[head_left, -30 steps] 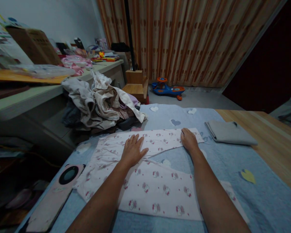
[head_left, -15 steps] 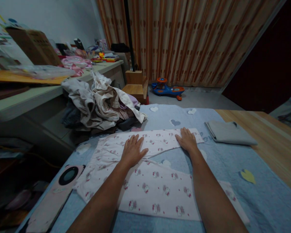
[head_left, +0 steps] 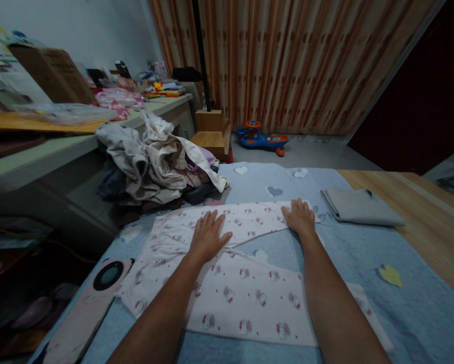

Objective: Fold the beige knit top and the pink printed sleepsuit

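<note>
A pair of pale pink trousers [head_left: 245, 290] with a printed cat pattern lies flat, its gathered waist to the left and its two legs pointing right. My left hand [head_left: 209, 236] rests palm down with fingers spread on the upper part of the far leg, near the crotch. Farther along that same leg, close to its hem, my right hand [head_left: 300, 216] presses flat, fingers stretched out. Both forearms cross over the near leg and cover parts of it.
A pink phone [head_left: 86, 313] lies by the waistband on the blue heart-patterned cover [head_left: 363, 247]. Crumpled clothes [head_left: 159, 156] are heaped at the far left beside a cluttered desk. A folded grey garment [head_left: 363, 206] lies at the right. A blue ride-on toy [head_left: 263, 139] stands on the floor beyond.
My right hand has slid a little to the right along the far leg, toward the hem. My left hand stays in nearly the same place.
</note>
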{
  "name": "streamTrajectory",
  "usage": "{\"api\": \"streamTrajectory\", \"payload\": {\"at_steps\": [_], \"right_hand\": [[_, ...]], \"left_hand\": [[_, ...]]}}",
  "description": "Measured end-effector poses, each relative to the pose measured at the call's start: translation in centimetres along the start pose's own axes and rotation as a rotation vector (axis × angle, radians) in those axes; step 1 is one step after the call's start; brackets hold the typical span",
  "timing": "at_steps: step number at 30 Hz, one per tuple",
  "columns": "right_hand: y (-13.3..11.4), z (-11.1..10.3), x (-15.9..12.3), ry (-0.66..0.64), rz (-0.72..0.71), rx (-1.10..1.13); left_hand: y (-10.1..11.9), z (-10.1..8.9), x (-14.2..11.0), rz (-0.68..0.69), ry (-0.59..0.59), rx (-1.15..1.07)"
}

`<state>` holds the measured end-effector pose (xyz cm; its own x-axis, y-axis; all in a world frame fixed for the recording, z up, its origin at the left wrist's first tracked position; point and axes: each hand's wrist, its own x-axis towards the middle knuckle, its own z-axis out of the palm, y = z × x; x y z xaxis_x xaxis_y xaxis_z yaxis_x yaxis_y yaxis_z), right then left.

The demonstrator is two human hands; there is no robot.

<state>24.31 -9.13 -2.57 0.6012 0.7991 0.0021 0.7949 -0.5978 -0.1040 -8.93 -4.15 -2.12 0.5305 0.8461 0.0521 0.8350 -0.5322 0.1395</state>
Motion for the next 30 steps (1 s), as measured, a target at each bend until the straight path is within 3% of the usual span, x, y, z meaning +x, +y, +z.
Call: {"api": "streamTrajectory", "payload": {"at_steps": [5,13,24,30], "right_hand": [[-0.1,-0.2,-0.1,0.037,0.039,0.0],[-1.7,-0.3,-1.9,-0.081,-0.272,-0.023],[-2.8,-0.4,-1.7,-0.068,-0.126,0.001],[-3.6,-0.5,-2.9,-0.075,-0.329,-0.017]], "left_hand": [[0.1,-0.1,-0.1,-0.003,0.0,0.0],[0.2,-0.2,0.0,-0.004,-0.008,-0.004],[0.3,-0.6,0.0,-0.009,-0.014,0.0],[0.3,-0.5,0.0,-0.01,-0.014,0.0]]}}
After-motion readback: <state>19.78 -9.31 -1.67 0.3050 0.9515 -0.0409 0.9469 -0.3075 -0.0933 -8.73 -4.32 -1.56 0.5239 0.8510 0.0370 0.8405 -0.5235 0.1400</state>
